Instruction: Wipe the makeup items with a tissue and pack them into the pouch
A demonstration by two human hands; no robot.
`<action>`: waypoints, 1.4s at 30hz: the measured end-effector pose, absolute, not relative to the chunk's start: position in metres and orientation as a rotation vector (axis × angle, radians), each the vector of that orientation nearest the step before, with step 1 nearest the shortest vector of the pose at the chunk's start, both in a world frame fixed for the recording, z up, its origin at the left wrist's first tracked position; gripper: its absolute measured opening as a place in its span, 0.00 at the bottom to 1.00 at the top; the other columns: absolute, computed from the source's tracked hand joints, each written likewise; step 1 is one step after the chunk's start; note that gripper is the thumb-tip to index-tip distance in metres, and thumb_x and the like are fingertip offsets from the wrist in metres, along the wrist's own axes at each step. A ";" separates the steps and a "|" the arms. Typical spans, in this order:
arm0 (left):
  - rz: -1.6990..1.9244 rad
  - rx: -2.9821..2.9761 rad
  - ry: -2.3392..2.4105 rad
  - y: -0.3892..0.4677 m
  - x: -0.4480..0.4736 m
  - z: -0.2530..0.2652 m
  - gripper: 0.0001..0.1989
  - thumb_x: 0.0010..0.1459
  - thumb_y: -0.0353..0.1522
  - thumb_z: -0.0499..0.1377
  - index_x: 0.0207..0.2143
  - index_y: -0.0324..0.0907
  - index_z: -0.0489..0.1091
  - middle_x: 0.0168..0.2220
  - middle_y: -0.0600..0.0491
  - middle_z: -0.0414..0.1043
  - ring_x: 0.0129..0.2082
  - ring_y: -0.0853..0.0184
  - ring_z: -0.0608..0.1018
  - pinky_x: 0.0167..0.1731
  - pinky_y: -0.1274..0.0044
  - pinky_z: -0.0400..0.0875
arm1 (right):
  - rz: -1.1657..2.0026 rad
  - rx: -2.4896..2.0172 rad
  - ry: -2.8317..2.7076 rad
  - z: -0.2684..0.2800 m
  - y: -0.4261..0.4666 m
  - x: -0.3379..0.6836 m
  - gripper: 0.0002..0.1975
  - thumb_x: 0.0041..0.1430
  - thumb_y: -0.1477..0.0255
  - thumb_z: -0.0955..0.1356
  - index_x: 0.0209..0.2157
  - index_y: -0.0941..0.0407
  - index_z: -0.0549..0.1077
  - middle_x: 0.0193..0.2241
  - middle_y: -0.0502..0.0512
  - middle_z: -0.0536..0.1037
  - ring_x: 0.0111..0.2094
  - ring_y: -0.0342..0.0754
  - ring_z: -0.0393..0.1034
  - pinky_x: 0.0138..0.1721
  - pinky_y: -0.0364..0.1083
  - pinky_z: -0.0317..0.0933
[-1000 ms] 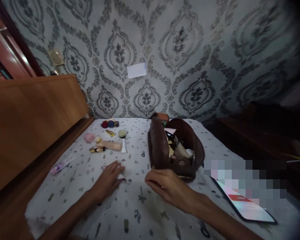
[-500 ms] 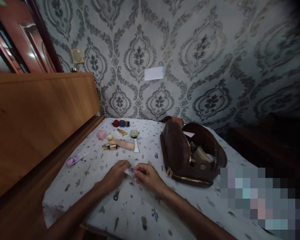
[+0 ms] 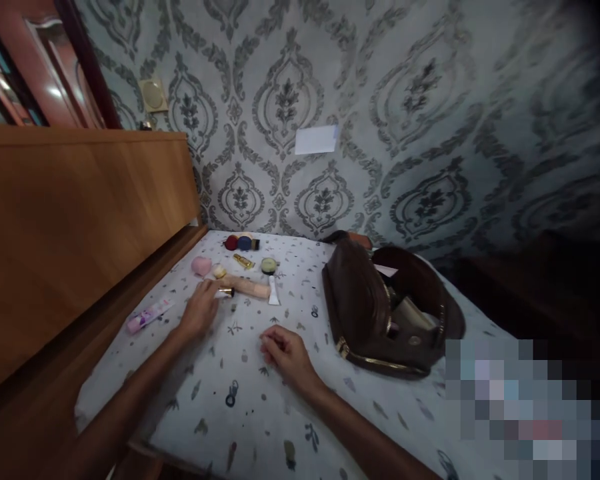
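My left hand (image 3: pixel 201 311) reaches over the left end of a gold-and-black cosmetic tube (image 3: pixel 229 292). Its fingers are closed, and a small white piece shows at their tips; whether they also touch the tube is hidden. My right hand (image 3: pixel 286 355) hovers low over the patterned cloth (image 3: pixel 260 407), thumb and fingers pinched together. What sits in that pinch, if anything, is too small to make out. Just beyond the left hand lie a long beige tube (image 3: pixel 247 287), a white tube (image 3: pixel 273 292), a pink rounded item (image 3: pixel 201 266) and a small cream-coloured item (image 3: pixel 219 271).
On the right stands an open brown leather bag (image 3: pixel 357 307) with items inside. Farther back are a round green-topped jar (image 3: pixel 269 265), a gold item (image 3: pixel 243 261) and red and blue round items (image 3: pixel 245 243). A pink-and-white tube (image 3: pixel 150 315) lies left, beside a wooden panel (image 3: pixel 85 200).
My left hand has moved left and away from me, from beside the right hand to the gold-and-black tube. The right hand stays near its place. The view has shifted slightly.
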State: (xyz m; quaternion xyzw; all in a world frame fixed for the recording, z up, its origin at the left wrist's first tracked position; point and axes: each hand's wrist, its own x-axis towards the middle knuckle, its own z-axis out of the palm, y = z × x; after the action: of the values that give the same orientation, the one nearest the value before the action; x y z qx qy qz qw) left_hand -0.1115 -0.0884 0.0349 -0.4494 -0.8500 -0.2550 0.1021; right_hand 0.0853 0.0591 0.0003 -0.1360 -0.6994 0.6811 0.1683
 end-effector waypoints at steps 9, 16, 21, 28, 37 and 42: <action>-0.199 -1.356 -2.678 -0.073 -0.121 0.039 0.24 0.64 0.42 0.44 0.55 0.41 0.66 0.49 0.42 0.69 0.51 0.50 0.71 0.43 0.62 0.71 | 1.987 -0.400 -1.952 0.012 0.060 0.092 0.04 0.54 0.78 0.65 0.28 0.58 0.71 0.21 0.45 0.70 0.18 0.38 0.64 0.22 0.38 0.59; -0.121 -1.337 -2.787 -0.061 -0.121 0.054 0.26 0.61 0.45 0.44 0.52 0.40 0.67 0.49 0.39 0.73 0.50 0.46 0.74 0.41 0.59 0.72 | 1.989 -0.417 -1.959 0.014 0.063 0.095 0.05 0.55 0.80 0.66 0.29 0.59 0.72 0.21 0.45 0.71 0.18 0.37 0.64 0.21 0.37 0.57; -0.712 -1.400 -2.746 -0.060 -0.107 0.038 0.29 0.59 0.49 0.46 0.56 0.42 0.63 0.53 0.42 0.73 0.53 0.50 0.74 0.51 0.59 0.69 | 1.839 -0.334 -2.055 0.010 0.063 0.094 0.05 0.58 0.77 0.66 0.33 0.59 0.74 0.23 0.47 0.72 0.22 0.39 0.67 0.25 0.38 0.60; -1.493 -1.582 -2.463 -0.027 -0.038 0.036 0.21 0.63 0.42 0.50 0.55 0.42 0.62 0.54 0.46 0.70 0.57 0.59 0.70 0.58 0.67 0.62 | 1.582 -0.134 -2.158 0.005 0.066 0.095 0.15 0.59 0.71 0.68 0.48 0.56 0.68 0.35 0.53 0.78 0.36 0.46 0.72 0.37 0.44 0.64; -1.866 -1.096 -2.307 -0.019 -0.029 0.023 0.13 0.62 0.38 0.54 0.47 0.44 0.60 0.45 0.49 0.69 0.47 0.63 0.72 0.50 0.71 0.65 | 1.648 -0.238 -2.093 0.000 0.064 0.092 0.25 0.57 0.72 0.66 0.57 0.54 0.63 0.39 0.55 0.75 0.39 0.49 0.71 0.41 0.47 0.66; -1.877 -0.965 -2.391 -0.021 -0.027 0.019 0.09 0.63 0.41 0.53 0.40 0.45 0.60 0.31 0.57 0.64 0.34 0.66 0.70 0.40 0.74 0.65 | 1.653 -0.271 -2.075 -0.002 0.065 0.091 0.23 0.54 0.71 0.68 0.53 0.54 0.67 0.39 0.55 0.75 0.36 0.49 0.72 0.37 0.47 0.66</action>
State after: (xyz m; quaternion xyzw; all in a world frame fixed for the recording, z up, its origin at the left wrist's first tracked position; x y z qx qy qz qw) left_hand -0.0265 -0.0211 0.0186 -0.3027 -0.7495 -0.5883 -0.0236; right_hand 0.0905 0.0647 -0.0015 -0.0987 -0.7563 0.6025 0.2350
